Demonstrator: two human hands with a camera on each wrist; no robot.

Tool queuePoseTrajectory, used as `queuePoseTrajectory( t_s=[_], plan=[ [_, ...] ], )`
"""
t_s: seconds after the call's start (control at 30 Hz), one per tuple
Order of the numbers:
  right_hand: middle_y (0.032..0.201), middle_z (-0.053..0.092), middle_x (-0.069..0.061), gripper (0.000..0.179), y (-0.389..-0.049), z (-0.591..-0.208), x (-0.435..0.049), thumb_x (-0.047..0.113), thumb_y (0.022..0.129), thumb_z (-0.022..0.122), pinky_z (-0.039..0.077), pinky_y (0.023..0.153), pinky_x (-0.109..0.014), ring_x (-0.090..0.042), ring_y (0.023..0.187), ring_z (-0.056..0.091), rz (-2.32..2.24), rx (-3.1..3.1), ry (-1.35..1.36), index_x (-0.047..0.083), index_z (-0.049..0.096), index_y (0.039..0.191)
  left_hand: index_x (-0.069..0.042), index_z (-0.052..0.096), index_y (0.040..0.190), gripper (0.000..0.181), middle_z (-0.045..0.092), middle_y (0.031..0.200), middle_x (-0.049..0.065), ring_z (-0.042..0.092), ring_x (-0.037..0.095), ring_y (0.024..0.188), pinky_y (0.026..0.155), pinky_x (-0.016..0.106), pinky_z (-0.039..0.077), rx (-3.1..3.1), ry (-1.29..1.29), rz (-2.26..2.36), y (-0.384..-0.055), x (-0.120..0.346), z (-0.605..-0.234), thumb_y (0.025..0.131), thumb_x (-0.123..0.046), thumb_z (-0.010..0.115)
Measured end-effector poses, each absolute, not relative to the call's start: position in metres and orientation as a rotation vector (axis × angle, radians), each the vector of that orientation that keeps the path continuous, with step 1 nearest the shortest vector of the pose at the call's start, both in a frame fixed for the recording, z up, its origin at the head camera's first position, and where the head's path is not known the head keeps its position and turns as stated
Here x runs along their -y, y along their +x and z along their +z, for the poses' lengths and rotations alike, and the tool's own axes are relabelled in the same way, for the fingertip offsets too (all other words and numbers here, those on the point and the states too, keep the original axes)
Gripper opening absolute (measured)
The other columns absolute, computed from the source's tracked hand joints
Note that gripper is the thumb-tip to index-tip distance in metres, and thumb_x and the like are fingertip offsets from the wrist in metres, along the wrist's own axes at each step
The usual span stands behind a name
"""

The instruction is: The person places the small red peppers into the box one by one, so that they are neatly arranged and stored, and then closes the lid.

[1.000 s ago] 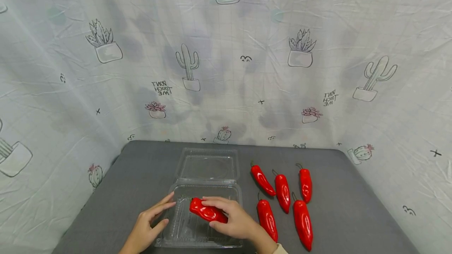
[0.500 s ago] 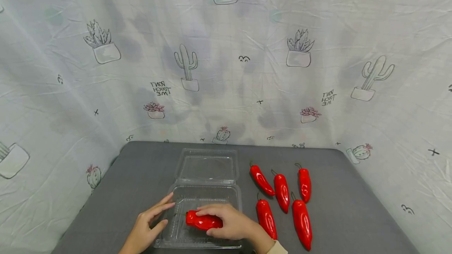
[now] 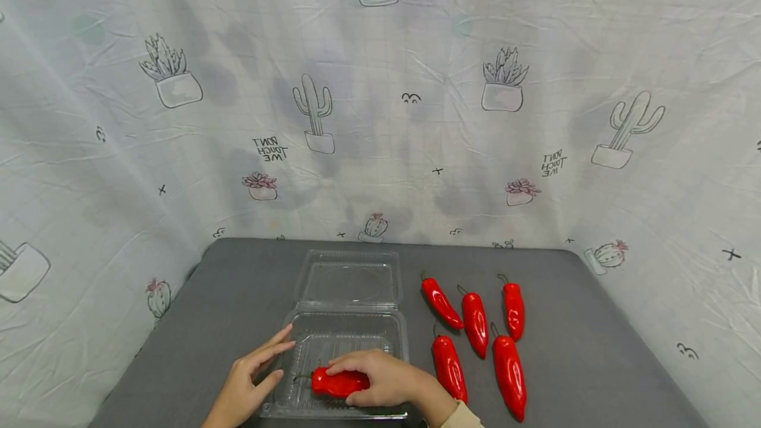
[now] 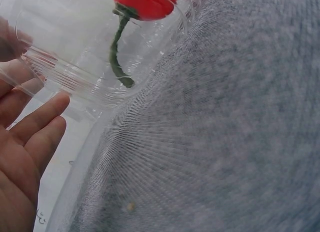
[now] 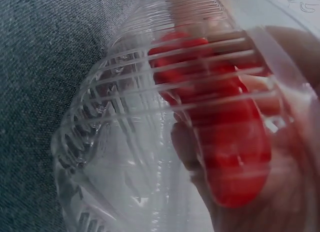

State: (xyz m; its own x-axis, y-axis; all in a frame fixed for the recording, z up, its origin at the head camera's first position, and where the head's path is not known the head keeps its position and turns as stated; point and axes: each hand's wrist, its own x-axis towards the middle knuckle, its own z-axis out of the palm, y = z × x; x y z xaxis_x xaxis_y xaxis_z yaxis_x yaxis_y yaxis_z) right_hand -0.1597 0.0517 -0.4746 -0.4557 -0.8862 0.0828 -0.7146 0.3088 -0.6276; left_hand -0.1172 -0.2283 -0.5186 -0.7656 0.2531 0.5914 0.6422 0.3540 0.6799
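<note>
A glossy red chili pepper (image 3: 334, 384) lies sideways low in the clear plastic clamshell container (image 3: 309, 342), its green stem pointing left. My right hand (image 3: 386, 378) grips it from above, thumb on the near side and fingers on the far side. Through the ridged clear wall, the right wrist view shows the red pepper (image 5: 232, 142) against the fingers. At the container's left rim my left hand (image 3: 252, 375) rests with loosely extended fingers and thumb apart. The left wrist view shows the pepper's curved green stem (image 4: 117, 55) behind the clear wall, fingertips (image 4: 55, 105) right at the rim.
Several more red chili peppers (image 3: 508, 375) lie on the grey table (image 3: 226, 296) to the right of the container. The clear lid (image 3: 349, 279) lies folded back behind the base. A white curtain (image 3: 380, 117) printed with cactus drawings surrounds the table.
My right hand has lowered the red chili pepper into the container, toward its near side and slightly left. The left hand and the other peppers have stayed in place.
</note>
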Motion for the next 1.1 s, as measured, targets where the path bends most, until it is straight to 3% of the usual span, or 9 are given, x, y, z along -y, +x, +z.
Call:
queuePoseTrajectory(
  t_s=[0.8, 1.1],
  plan=[
    [0.137, 0.054, 0.007, 0.052, -0.1614, -0.4763, -0.0523, 0.016, 0.086, 0.068, 0.045, 0.092, -0.017, -0.005, 0.122, 0.050, -0.795, -2.233, -1.431, 0.018, 0.054, 0.136, 0.007, 0.059, 0.121, 0.044, 0.047, 0.142, 0.017, 0.042, 0.002, 0.130, 0.097, 0.007, 0.036, 2.197, -0.816, -1.387, -0.1177, 0.2282, -0.5250, 0.078, 0.017, 0.061],
    [0.133, 0.058, 0.004, 0.049, -0.1628, -0.4743, -0.0506, 0.020, 0.087, 0.068, 0.046, 0.092, -0.016, -0.003, 0.116, 0.054, -0.828, -2.236, -1.410, 0.015, 0.056, 0.134, 0.003, 0.060, 0.122, 0.040, 0.048, 0.140, 0.023, 0.042, 0.001, 0.129, 0.095, 0.009, 0.038, 2.276, -0.756, -1.372, -0.1170, 0.2279, -0.5192, 0.082, 0.011, 0.061]
  ],
)
